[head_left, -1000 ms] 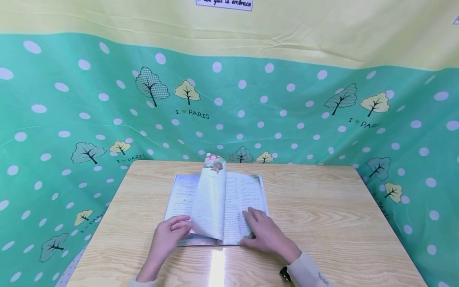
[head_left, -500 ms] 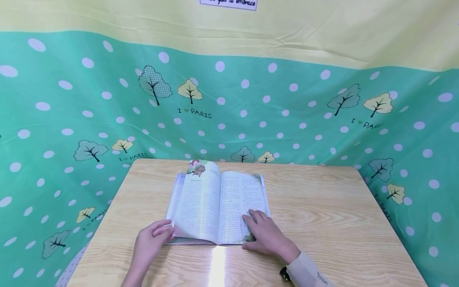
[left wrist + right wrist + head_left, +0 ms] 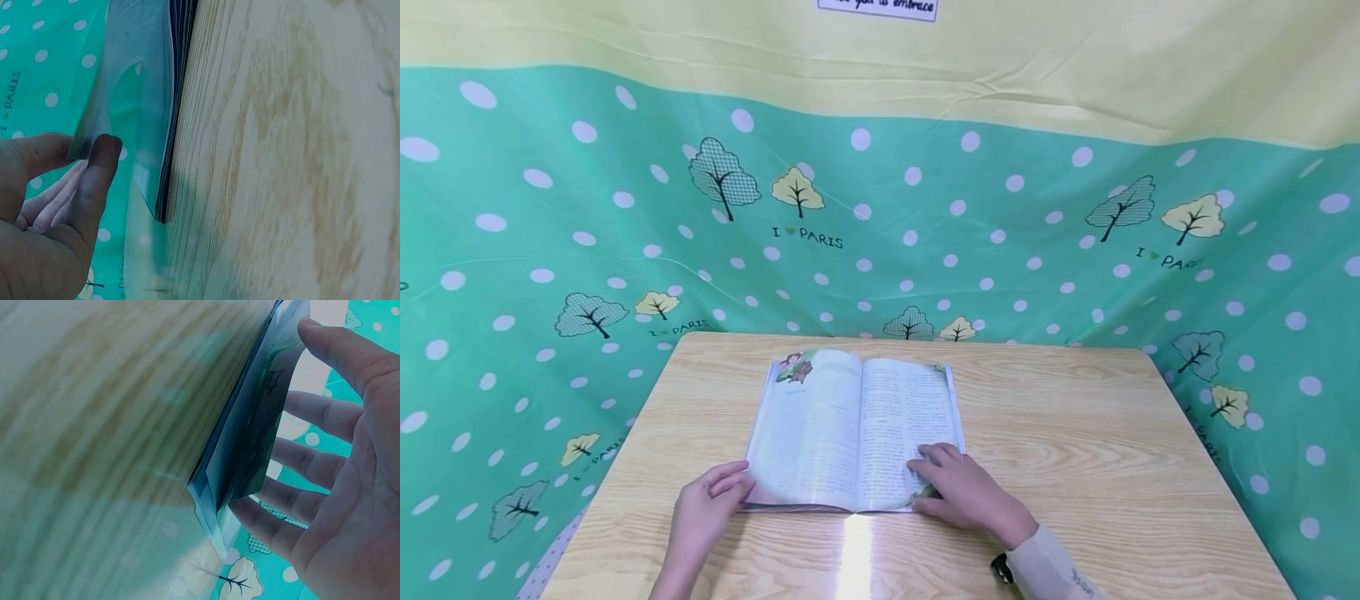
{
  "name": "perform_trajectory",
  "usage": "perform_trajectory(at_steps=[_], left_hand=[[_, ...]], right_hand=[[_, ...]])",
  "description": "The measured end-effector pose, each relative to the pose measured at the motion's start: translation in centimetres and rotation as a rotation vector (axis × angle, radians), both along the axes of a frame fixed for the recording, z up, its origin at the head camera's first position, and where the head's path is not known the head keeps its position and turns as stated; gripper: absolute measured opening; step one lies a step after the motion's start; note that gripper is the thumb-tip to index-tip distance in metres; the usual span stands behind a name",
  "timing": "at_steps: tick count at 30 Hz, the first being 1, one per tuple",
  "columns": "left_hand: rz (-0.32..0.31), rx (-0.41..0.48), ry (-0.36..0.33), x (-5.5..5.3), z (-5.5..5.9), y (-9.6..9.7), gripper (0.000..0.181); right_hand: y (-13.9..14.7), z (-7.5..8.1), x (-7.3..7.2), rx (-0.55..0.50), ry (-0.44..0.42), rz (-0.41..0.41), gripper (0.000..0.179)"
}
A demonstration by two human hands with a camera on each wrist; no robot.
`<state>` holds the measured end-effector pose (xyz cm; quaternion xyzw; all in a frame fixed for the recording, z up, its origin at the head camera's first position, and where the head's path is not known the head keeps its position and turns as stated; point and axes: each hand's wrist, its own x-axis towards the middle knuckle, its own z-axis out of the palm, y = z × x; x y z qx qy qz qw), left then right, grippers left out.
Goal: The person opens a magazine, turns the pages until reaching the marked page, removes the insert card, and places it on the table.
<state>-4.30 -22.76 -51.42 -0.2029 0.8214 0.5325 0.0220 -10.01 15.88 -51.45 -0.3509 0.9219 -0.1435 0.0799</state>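
An open book [image 3: 805, 421] lies on the table, its left page carrying a small coloured picture at the top corner. At its lower left corner, my left hand [image 3: 703, 504] pinches a page [image 3: 91, 119] between thumb and finger, as the left wrist view shows. That page lies nearly down over the left side, slightly curved. My right hand [image 3: 966, 492] rests with spread, fairly straight fingers on the lower right of the right page [image 3: 883, 417]. In the right wrist view, those fingers [image 3: 306, 462] touch the page's edge; some fingertips are hidden behind the paper.
The wooden table [image 3: 1060, 417] extends to both sides of the book. Behind it hangs a green dotted cloth [image 3: 925, 275] with printed trees and a yellow top. A bright reflection shines below the book's spine. A dark band [image 3: 1002, 569] sits at my right wrist.
My left hand has carried the page leftward over the spine, from standing half upright to lying nearly flat on the left side. My right hand has stayed on the right page with little movement.
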Motion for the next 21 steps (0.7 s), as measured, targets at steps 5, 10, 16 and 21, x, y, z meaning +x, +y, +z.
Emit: perform_trajectory(at_steps=[5, 10, 16, 21], left_hand=[[-0.005, -0.03, -0.021, 0.1, 0.2, 0.0, 0.042], [-0.001, -0.024, -0.01, 0.0, 0.3, 0.0, 0.044], [-0.001, -0.014, 0.006, 0.0, 0.5, 0.1, 0.046], [0.003, -0.011, 0.011, -0.1, 0.6, 0.0, 0.047]], right_hand=[[0.3, 0.1, 0.1, -0.012, 0.013, 0.008, 0.054], [0.5, 0.1, 0.1, -0.023, 0.031, 0.008, 0.049], [1.2, 0.0, 0.2, -0.033, 0.064, -0.005, 0.042], [2.1, 0.0, 0.3, -0.053, 0.065, -0.04, 0.032]])
